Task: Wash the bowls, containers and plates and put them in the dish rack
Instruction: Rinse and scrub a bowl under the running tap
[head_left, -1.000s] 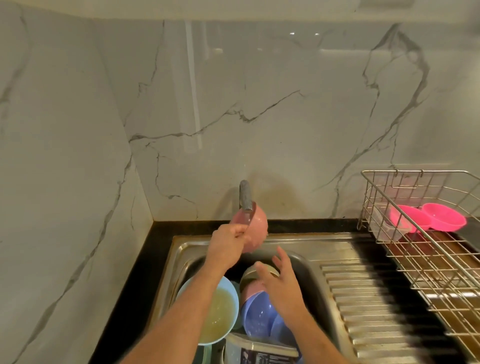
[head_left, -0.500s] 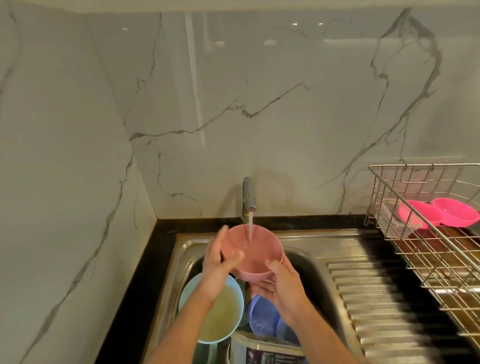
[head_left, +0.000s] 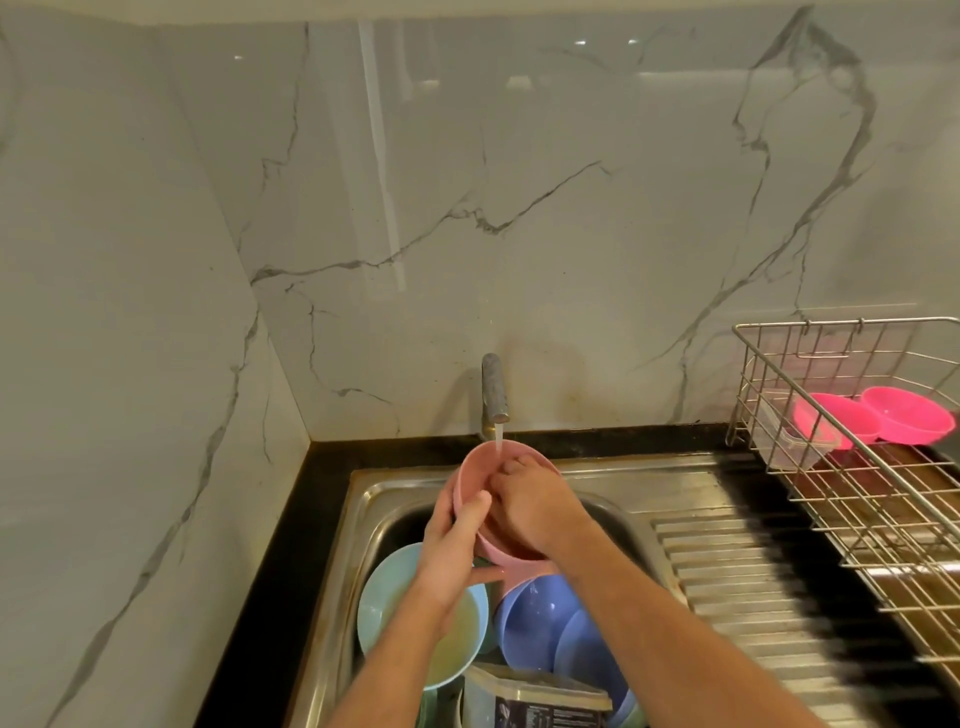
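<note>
The pink bowl is being held under the tap, over the sink's back edge, the left hand gripping its rim while the right hand is reaching inside, fingers curled against the wall (apparently rubbing). Wet plastic may be slipping from that one-handed grip, dropping onto the blue bowls below, well short of the dish rack at the drainboard's right edge.

Single head view, looking forward and down, close over sink; tap centre, dish rack at right edge.
</note>
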